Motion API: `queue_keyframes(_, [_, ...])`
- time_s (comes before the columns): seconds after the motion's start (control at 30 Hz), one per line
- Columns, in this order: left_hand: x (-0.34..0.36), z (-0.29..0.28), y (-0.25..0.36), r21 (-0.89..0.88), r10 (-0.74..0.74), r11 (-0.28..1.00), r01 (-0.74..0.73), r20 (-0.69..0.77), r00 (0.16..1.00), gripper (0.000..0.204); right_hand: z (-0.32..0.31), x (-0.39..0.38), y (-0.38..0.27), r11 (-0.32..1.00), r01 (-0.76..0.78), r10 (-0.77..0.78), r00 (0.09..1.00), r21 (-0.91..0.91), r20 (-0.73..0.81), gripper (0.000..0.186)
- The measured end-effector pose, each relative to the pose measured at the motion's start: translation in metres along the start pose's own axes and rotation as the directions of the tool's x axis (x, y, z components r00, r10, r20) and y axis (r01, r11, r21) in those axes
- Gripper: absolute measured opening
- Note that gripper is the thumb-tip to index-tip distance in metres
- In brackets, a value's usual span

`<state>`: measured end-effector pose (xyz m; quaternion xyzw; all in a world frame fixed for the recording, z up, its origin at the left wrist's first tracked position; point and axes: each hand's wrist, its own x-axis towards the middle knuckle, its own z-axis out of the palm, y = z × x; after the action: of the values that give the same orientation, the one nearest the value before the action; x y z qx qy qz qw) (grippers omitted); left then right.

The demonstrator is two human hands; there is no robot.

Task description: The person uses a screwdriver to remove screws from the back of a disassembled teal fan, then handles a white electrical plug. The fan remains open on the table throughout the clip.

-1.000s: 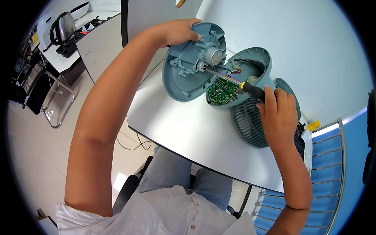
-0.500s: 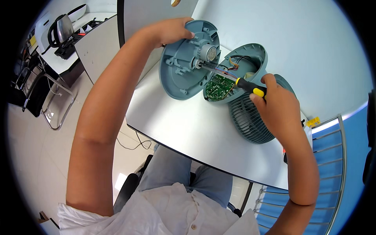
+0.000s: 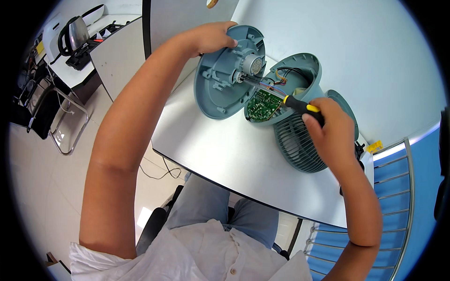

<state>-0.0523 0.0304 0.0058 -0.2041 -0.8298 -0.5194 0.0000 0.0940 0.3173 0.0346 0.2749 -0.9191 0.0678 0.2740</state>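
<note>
My left hand [image 3: 218, 38] grips the upper rim of a grey-green oval plastic cover [image 3: 215, 96], holding it tilted up on the table. A round silver motor [image 3: 253, 64] sits on the cover's inner face. My right hand [image 3: 330, 126] is closed around the handle of a black and yellow screwdriver [image 3: 302, 106]. Its shaft points left, with the tip at the cover's centre beside the motor. Beneath the shaft lies the open fan base [image 3: 307, 63], showing a green circuit board [image 3: 263, 106] and several coloured wires. The round fan grille [image 3: 300, 145] rests next to my right wrist.
The white table [image 3: 211, 154] has a dark front edge and meets a pale wall behind. A grey partition [image 3: 187, 18] stands at the left. Metal rails [image 3: 396, 208] run along the right, near a small yellow object [image 3: 374, 146]. A kettle [image 3: 76, 33] stands on another desk.
The cover in my left hand has shifted slightly right. My right hand has changed its hold on the screwdriver handle, its fingers moving over the top, and the handle sits slightly lower.
</note>
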Motion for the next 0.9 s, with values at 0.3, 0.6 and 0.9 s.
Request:
queue_keyframes(0.3, [-0.003, -0.002, 0.005, 0.042, -0.042, 0.998, 0.043, -0.023, 0.999, 0.042, -0.017, 0.019, -0.007, 0.988, -0.146, 0.155, 0.965, -0.058, 0.213, 0.022])
queue_keyframes(0.6, [0.002, 0.002, 0.0, -0.034, 0.01, 0.999, -0.01, 0.011, 1.0, 0.043, 0.005, 0.005, 0.01, 0.763, 0.34, -0.373, 0.926, -0.55, 0.056, 0.022])
queue_keyframes(0.9, [-0.002, 0.001, 0.0, 0.012, -0.024, 1.0, 0.024, -0.028, 0.999, 0.04, -0.016, 0.041, -0.005, 0.91, -0.414, 0.367, 0.84, 0.035, 0.4, 0.022])
